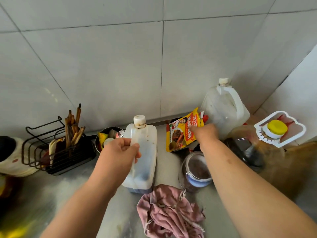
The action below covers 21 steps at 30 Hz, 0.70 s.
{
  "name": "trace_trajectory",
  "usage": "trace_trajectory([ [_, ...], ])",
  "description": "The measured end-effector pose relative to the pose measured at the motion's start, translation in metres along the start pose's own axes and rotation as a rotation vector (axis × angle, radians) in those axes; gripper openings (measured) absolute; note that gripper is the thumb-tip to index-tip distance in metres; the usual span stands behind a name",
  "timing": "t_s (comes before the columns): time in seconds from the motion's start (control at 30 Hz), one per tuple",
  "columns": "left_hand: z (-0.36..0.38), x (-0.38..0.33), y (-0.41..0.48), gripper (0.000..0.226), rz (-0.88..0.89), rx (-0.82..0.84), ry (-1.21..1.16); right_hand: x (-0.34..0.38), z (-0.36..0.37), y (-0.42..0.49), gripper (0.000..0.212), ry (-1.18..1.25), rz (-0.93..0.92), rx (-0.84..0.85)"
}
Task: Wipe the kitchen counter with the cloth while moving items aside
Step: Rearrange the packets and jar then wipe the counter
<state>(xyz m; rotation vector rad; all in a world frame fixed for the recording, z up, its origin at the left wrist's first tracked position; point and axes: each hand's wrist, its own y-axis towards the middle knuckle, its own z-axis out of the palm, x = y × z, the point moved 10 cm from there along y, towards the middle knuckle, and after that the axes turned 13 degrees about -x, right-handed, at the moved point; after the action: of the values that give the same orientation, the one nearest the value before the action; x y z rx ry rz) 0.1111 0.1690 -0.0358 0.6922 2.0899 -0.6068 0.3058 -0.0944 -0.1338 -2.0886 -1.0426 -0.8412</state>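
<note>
Where the stainless steel counter (164, 170) meets the grey tiled wall, a rounded white appliance with a dark top (12, 157) stands at the far left, and just beside it is a black wire rack (39, 152) holding brown wooden chopsticks (73, 127) upright. Next comes a small round steel bowl (98, 143) with packets in it, partly hidden by the left hand (120, 150). That hand's fingers and thumb are curled round the handle of a translucent white plastic jug with a white cap (147, 152), which has a little dark liquid at its base. In front of the jug, the crumpled pink cloth with frayed edges (169, 212) lies loose on the counter, and neither hand touches it. Further right, a yellow and red printed seasoning pouch (181, 134) leans near the wall. The right hand (204, 133) is on its right edge, with a fingertip on the printed face; the other fingers are hidden, so I cannot tell whether it grips. Under that forearm is a clear glass jar with dark contents (195, 170). A large cloudy white jug (223, 107) stands in the corner, and a big oil bottle with a yellow cap and white handle (277, 129) is at the far right.
</note>
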Motion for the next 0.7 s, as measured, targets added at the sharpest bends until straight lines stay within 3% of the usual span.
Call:
trace_trajectory([
  [0.2,0.002,-0.003,0.004,0.02,0.003,0.001,0.01,0.024,0.004,-0.002,0.015,-0.405,-0.243,0.004],
  [0.3,0.004,-0.006,0.007,0.021,0.006,-0.003,0.004,0.035,0.006,-0.001,0.018,-0.489,-0.319,0.005],
  [0.43,0.009,-0.014,0.014,0.023,0.011,-0.015,0.0,0.061,-0.003,-0.01,0.022,-0.499,-0.437,-0.017],
  [0.7,0.051,-0.051,0.023,0.027,0.047,0.045,-0.019,0.157,-0.076,-0.035,0.025,-0.354,-0.795,-0.256],
])
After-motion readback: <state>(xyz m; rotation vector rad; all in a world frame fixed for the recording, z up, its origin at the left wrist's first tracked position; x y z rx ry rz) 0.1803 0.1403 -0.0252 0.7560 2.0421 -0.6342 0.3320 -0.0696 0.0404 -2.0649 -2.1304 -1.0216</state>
